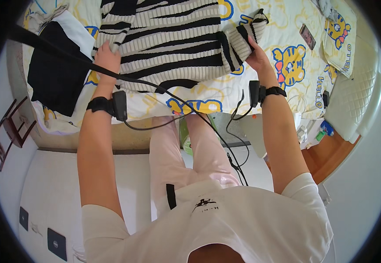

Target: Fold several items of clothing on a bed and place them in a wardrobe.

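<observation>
A black-and-cream striped knit sweater [174, 49] lies spread on a bed in front of me, its upper end cut off by the picture's top edge. My right hand [258, 57] holds its right sleeve [239, 44], thumb on top and fingers beneath, the cuff pointing up and outward. At the opposite side, my left hand [107, 60] grips the knit by the left sleeve [113, 36], which lies folded in along the body; the fingertips are partly buried in the fabric. Both wrists wear black straps with small boxes and cables.
Left of the sweater lies a folded black garment [59, 65] with white cloth under it. On the tiger-print bedsheet [259, 95] rests a phone [307, 36], near a pillow [340, 42] and padded headboard [354, 88]. A black cable [137, 80] hangs across the view.
</observation>
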### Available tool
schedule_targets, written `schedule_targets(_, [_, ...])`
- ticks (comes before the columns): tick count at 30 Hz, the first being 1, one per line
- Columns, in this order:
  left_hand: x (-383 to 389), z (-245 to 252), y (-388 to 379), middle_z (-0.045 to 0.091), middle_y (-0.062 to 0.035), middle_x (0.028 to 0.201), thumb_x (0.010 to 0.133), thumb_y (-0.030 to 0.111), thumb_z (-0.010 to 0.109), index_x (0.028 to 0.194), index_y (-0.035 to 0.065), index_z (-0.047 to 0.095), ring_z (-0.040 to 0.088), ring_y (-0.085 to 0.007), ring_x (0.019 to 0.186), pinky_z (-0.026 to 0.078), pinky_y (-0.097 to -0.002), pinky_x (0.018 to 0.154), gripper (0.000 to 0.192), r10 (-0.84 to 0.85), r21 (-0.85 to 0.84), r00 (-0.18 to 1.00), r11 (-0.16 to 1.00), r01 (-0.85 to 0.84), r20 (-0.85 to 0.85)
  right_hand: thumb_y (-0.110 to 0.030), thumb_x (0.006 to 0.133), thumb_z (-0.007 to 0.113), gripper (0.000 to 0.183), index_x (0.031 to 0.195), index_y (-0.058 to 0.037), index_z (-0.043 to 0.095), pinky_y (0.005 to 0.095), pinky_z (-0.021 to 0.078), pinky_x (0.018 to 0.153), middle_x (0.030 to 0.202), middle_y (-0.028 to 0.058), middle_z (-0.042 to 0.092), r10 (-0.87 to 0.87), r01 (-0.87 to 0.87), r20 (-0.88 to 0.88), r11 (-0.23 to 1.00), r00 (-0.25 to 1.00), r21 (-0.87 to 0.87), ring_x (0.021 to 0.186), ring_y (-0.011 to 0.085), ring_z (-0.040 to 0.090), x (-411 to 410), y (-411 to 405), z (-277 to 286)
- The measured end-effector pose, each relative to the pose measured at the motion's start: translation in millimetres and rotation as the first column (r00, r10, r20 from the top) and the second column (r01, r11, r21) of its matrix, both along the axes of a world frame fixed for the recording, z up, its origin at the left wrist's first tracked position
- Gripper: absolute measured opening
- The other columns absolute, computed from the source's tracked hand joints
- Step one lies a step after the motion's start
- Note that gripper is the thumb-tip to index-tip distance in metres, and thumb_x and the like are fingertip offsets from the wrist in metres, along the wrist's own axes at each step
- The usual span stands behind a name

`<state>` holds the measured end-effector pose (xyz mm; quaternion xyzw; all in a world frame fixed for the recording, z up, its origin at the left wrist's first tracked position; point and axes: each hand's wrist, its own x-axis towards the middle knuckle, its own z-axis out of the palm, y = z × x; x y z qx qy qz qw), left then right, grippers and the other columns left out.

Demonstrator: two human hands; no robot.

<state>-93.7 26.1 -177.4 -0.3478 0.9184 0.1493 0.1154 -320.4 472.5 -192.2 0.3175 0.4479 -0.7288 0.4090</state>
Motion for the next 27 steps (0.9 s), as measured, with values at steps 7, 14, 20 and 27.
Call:
schedule_targets(7, [49.1, 2.6, -51.3, 0.057, -0.0122, 0.119, 0.092, 0.029, 0.054, 0.117, -0.0038, 0.053, 0.053, -0.0230, 0.112, 0.039, -0.0352, 0.096, 0.042, 0.835, 0.930, 0.540, 0.274, -0.246, -0.103, -0.003, 0.076, 0.066, 0.048, 0.120, -0.0017, 0.046, 0.0392, 0.0436, 0.094, 0.115, 0.0128, 0.056, -0.270, 0.277, -0.153, 0.961, 0.951, 0.026, 0.105, 0.0274, 0.055, 13.7, -31.6, 33.0])
schedule_targets(14, [146.5, 32.3, -49.2, 0.055, -0.0103, 0.123, 0.092, 0.029, 0.054, 0.121, 0.0071, 0.052, 0.048, -0.0259, 0.118, 0.036, -0.0435, 0.101, 0.037, 0.941, 0.941, -0.030, -0.339, -0.021, 0.338, -0.007, 0.072, 0.076, 0.061, 0.117, 0.0001, 0.035, 0.0313, 0.0414, 0.090, 0.115, 0.0134, 0.048, 0.126, 0.531, -0.810, 0.696, 0.573, 0.483, 0.104, 0.0212, 0.050, 53.8, -67.0, 73.0])
schedule_targets(20, [153.5, 48.4, -39.1, 0.052, -0.0091, 0.129, 0.088, 0.029, 0.059, 0.125, 0.0079, 0.051, 0.045, -0.0284, 0.122, 0.029, -0.0471, 0.107, 0.043, 0.910, 0.899, -0.053, -0.396, 0.184, 0.412, 0.000, 0.072, 0.066, 0.053, 0.119, -0.0015, 0.041, 0.0365, 0.0417, 0.088, 0.112, 0.0186, 0.047, 0.821, 0.122, -0.565, 0.554, 0.084, 0.824, 0.101, 0.0326, 0.050, 131.9, -137.1, 67.2])
schedule_targets(27, [121.4, 71.1, -59.7, 0.053, -0.0087, 0.128, 0.094, 0.023, 0.050, 0.124, 0.0054, 0.052, 0.047, -0.0261, 0.120, 0.033, -0.0456, 0.105, 0.035, 0.916, 0.903, -0.070, -0.374, 0.212, 0.395, -0.003, 0.071, 0.063, 0.073, 0.137, -0.0120, 0.032, 0.0433, 0.0471, 0.082, 0.125, 0.0130, 0.042, 0.961, -0.230, -0.090, 0.028, -0.262, 0.973, 0.101, 0.0322, 0.055, 163.9, -181.9, 26.2])
